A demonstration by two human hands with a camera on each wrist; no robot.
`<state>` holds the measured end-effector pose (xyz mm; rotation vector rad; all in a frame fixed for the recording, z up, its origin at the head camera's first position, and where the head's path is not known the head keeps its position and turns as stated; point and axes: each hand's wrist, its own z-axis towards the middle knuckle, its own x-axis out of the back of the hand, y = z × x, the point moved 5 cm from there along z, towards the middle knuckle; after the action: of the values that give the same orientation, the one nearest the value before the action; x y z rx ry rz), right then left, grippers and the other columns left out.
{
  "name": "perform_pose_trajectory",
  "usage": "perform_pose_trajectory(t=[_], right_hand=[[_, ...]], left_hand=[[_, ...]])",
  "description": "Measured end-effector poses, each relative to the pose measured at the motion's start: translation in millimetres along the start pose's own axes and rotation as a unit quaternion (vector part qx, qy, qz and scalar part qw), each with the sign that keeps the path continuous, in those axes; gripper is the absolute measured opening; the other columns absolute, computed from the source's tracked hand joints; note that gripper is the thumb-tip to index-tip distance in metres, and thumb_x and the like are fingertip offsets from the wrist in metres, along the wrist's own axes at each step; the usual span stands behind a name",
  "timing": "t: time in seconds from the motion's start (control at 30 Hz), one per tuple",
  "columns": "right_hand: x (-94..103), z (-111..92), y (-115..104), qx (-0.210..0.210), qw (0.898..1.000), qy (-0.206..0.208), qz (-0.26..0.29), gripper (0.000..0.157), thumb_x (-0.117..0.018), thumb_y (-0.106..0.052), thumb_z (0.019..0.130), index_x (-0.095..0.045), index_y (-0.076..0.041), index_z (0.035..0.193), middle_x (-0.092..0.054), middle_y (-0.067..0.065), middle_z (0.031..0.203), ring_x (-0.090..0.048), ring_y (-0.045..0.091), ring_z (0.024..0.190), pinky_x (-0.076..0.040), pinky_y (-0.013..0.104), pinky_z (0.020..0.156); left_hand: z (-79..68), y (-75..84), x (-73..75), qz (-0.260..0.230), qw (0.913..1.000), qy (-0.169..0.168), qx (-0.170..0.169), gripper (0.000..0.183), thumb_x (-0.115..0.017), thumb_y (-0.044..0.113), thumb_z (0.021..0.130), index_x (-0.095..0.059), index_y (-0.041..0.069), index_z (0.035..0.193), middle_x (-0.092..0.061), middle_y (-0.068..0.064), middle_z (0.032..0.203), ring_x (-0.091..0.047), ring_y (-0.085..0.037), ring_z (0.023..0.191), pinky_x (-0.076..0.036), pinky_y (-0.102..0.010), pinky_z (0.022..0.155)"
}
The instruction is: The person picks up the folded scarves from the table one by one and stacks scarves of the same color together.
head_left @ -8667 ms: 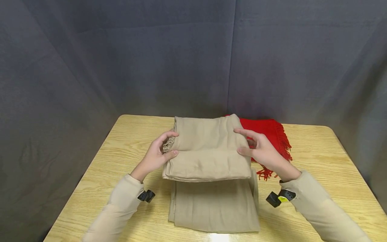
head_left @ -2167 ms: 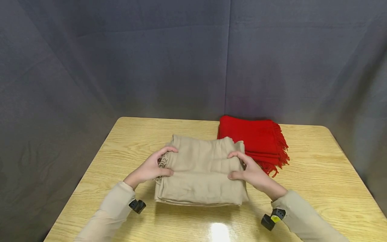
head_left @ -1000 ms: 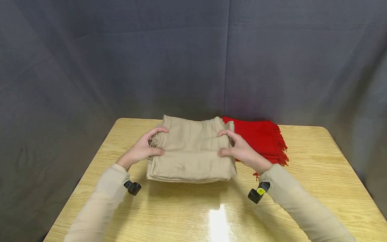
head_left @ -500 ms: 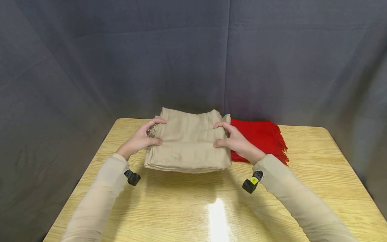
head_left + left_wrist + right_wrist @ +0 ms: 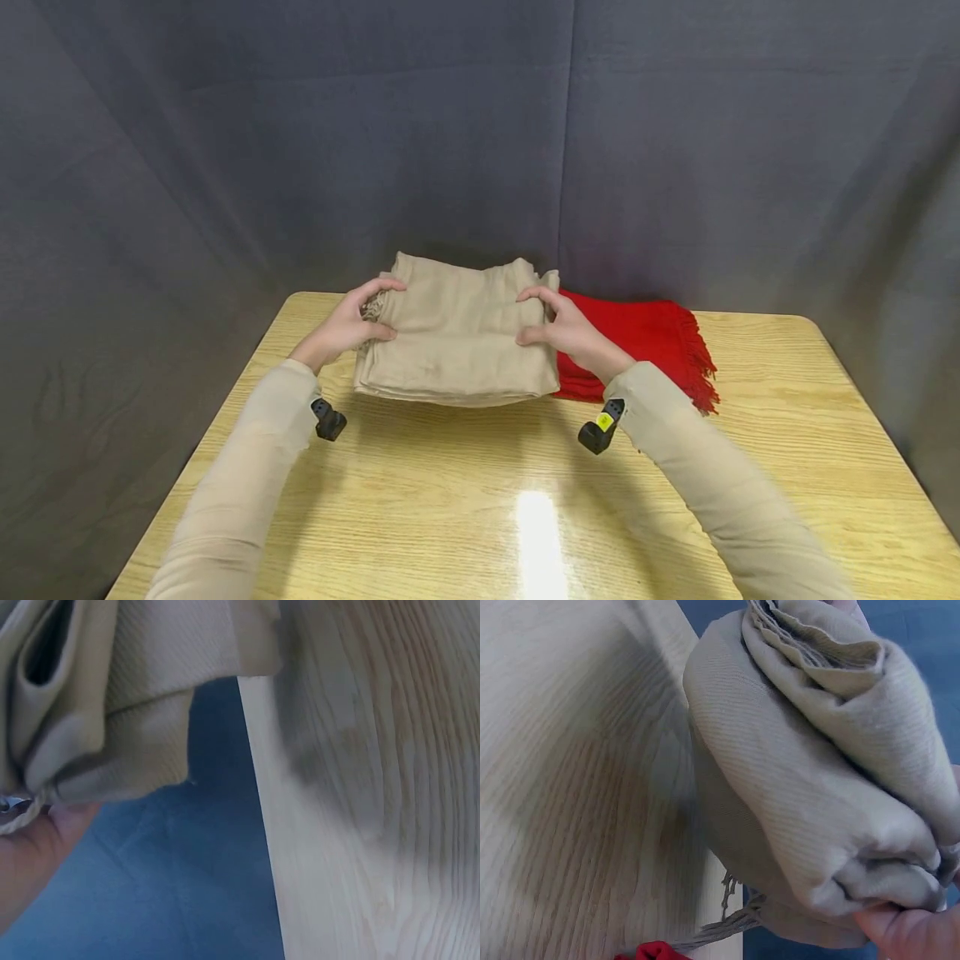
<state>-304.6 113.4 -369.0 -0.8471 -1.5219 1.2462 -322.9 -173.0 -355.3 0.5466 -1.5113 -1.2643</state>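
A folded beige scarf is held between both hands over the far part of the table. My left hand grips its left side, where fringe shows, with the thumb on top. On the right side my right hand grips the folds, thumb and a finger on the upper face. The other fingers are hidden beneath. In the right wrist view the rolled folds of the beige scarf show, with fringe strands hanging low. The left wrist view shows the layered edge of the beige scarf above the table's edge.
A folded red scarf with fringe lies on the wooden table to the right, close beside the beige one. Behind the table's far edge hangs a dark grey curtain. Each wrist wears a small black camera.
Earlier, a second beige folded piece lay under the lifted one; later they are lifted together. Both hands have since carried the beige scarf away toward the far edge and slightly left.
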Motion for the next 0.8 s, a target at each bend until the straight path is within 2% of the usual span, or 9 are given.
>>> perform_pose_trajectory(t=[0.1,0.17,0.3,0.4,0.57,0.8], right_hand=[[-0.9,3,-2,-0.005,1.000,0.001,-0.002,0.049,-0.066,0.003,0.073,-0.049,-0.007,0.117,-0.040,0.011,0.118,-0.033,0.024,0.110,-0.044,0.032,0.079],[-1.2,5,-1,-0.006,1.000,0.002,-0.003,0.049,-0.065,0.003,0.073,-0.049,-0.006,0.117,-0.039,0.010,0.119,-0.030,0.023,0.112,-0.042,0.032,0.080],[-1.4,12,4,-0.014,1.000,0.011,0.007,0.050,-0.065,0.005,0.072,-0.049,-0.005,0.118,-0.043,0.012,0.112,-0.044,0.025,0.096,-0.046,0.031,0.074],[0.2,20,12,-0.019,1.000,0.023,0.008,0.051,-0.065,0.006,0.071,-0.050,-0.006,0.119,-0.043,0.011,0.112,-0.045,0.023,0.091,-0.046,0.029,0.071],[0.1,27,21,-0.029,0.999,0.034,0.007,0.052,-0.064,0.007,0.072,-0.049,-0.007,0.120,-0.037,0.011,0.123,-0.034,0.023,0.108,-0.042,0.032,0.078],[-4.0,35,36,-0.053,0.997,0.048,0.024,0.055,-0.064,0.008,0.071,-0.049,-0.008,0.122,-0.035,0.010,0.130,-0.035,0.025,0.111,-0.041,0.036,0.084]], left_hand=[[3.6,-3.6,1.4,0.004,0.9999,0.003,0.012,0.065,-0.064,-0.013,0.071,-0.045,0.007,0.129,-0.031,-0.009,0.140,-0.025,-0.022,0.124,-0.041,-0.031,0.077],[6.5,-6.3,1.5,0.005,0.9998,0.007,0.018,0.065,-0.064,-0.013,0.071,-0.045,0.007,0.130,-0.032,-0.009,0.139,-0.027,-0.023,0.123,-0.039,-0.034,0.083],[12.7,-11.3,0.7,0.007,0.9994,0.021,0.026,0.066,-0.063,-0.015,0.070,-0.045,0.006,0.130,-0.033,-0.010,0.139,-0.024,-0.024,0.128,-0.028,-0.043,0.098],[18.3,-15.9,-0.9,0.003,0.9990,0.031,0.030,0.065,-0.061,-0.017,0.070,-0.045,0.005,0.129,-0.033,-0.011,0.140,-0.021,-0.024,0.131,-0.022,-0.046,0.102],[25.4,-24.4,-4.6,-0.007,0.9982,0.046,0.038,0.065,-0.058,-0.020,0.070,-0.044,0.003,0.130,-0.031,-0.012,0.141,-0.021,-0.026,0.132,-0.022,-0.046,0.103],[32.1,-38.8,-10.4,-0.015,0.9967,0.064,0.048,0.065,-0.053,-0.024,0.069,-0.044,0.002,0.129,-0.030,-0.014,0.142,-0.022,-0.026,0.131,-0.026,-0.045,0.100]])
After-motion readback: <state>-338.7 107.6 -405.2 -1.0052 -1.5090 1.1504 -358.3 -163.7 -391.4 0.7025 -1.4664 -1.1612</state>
